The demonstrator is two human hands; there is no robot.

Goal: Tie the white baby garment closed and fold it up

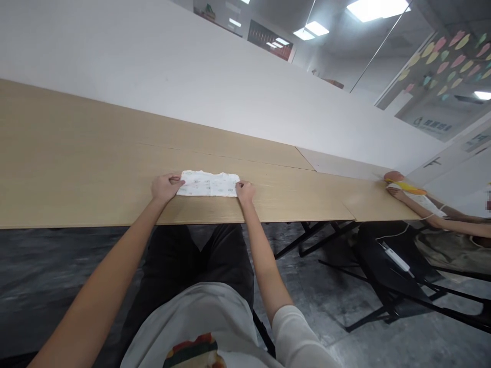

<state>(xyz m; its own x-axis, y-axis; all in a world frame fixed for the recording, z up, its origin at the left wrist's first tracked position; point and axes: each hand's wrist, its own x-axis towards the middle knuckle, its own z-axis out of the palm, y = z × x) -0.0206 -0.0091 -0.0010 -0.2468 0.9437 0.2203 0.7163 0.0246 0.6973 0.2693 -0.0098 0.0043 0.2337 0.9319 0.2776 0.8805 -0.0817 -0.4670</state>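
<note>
Hands (164,188) (246,192) pinch oblong printed white cloth (203,185); wood-toned tabletop (95,163).

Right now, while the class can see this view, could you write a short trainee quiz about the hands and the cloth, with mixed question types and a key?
1. Multiple choice: where is the person's right hand on the white cloth?
A) At its left end
B) At its right end
C) At its middle

2. True or false: the cloth is plain, with no print on it.

3. Fill in: the cloth lies on a wood-coloured ____.

Key:
1. B; the left hand is at the opposite end.
2. False; small dark prints show on it.
3. Table.
</note>
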